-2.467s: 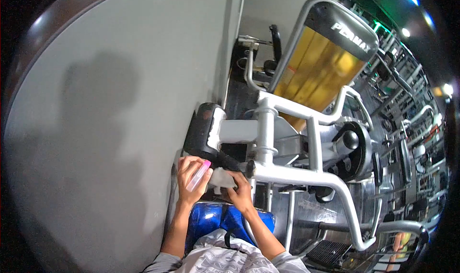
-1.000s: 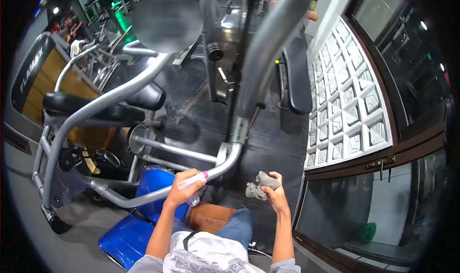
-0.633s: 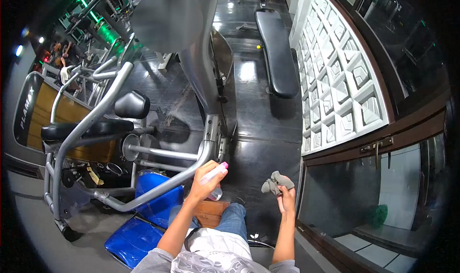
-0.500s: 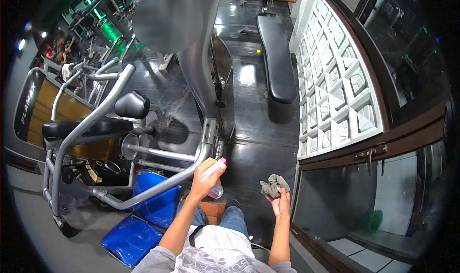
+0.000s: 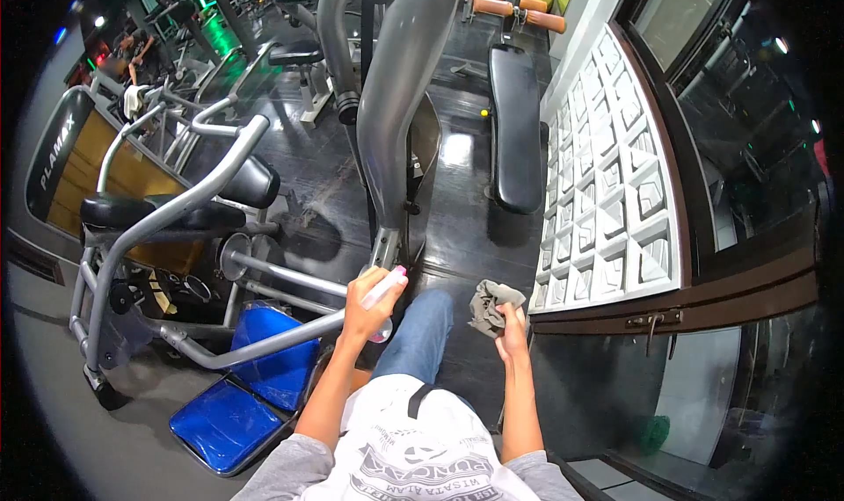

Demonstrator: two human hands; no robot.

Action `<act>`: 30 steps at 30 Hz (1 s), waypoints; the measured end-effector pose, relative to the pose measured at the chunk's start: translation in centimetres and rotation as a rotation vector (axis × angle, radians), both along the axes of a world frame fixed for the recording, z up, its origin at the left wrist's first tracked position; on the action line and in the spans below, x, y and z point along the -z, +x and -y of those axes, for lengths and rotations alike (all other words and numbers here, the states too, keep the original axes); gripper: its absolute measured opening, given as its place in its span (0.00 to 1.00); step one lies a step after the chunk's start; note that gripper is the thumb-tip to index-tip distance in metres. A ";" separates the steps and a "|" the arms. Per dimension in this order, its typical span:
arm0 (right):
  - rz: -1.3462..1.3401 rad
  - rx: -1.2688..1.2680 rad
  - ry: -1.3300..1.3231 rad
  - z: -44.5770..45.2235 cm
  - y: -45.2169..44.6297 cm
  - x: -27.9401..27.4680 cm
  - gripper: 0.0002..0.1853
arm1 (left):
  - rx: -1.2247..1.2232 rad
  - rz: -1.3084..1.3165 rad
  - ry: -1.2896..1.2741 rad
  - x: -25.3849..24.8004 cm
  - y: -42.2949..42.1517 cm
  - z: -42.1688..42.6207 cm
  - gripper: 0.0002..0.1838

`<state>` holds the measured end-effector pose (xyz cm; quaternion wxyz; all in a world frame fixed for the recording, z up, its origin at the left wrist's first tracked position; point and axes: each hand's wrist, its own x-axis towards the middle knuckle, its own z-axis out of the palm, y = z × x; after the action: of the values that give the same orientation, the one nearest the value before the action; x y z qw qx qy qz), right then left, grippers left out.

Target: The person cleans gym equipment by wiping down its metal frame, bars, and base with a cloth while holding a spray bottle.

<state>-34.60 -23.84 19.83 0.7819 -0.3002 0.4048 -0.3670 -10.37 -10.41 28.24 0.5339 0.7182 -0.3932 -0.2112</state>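
Note:
My left hand [image 5: 367, 308] is wrapped round a clear spray bottle [image 5: 384, 288] with a pink top, in front of the grey curved frame tube of a gym machine [image 5: 290, 336]. Whether the hand touches that tube I cannot tell. To the right, my right hand [image 5: 512, 331] grips a crumpled grey cloth [image 5: 489, 306], held over the dark floor. One leg in blue jeans [image 5: 419, 330] shows between the two hands.
A blue folding chair [image 5: 226, 424] stands at lower left. Ahead are a thick grey machine post [image 5: 397, 105] and a black bench [image 5: 514, 132]. On the right are a white patterned panel [image 5: 615, 185] and a glass door with a latch [image 5: 653, 319]. A person [image 5: 136, 53] is far left.
The view has swung from the wall and machine towards the aisle. My hands have moved apart, still holding bottle and cloth. One leg now reaches further forward.

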 end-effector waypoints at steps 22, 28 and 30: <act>-0.122 -0.319 -0.043 23.3 12.4 5.0 0.17 | -0.360 0.174 0.191 11.3 5.1 15.8 0.14; -0.236 -0.526 -0.157 24.6 15.4 8.3 0.19 | -0.516 0.272 0.241 10.1 3.6 15.4 0.13; -0.368 -0.716 -0.462 24.2 17.0 8.2 0.22 | -0.582 0.268 0.264 10.3 2.4 14.2 0.13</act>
<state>-17.56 -48.05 11.61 0.6872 -0.6474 0.3155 -0.0951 -7.93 -24.59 17.90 0.4177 0.8845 -0.2077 -0.0029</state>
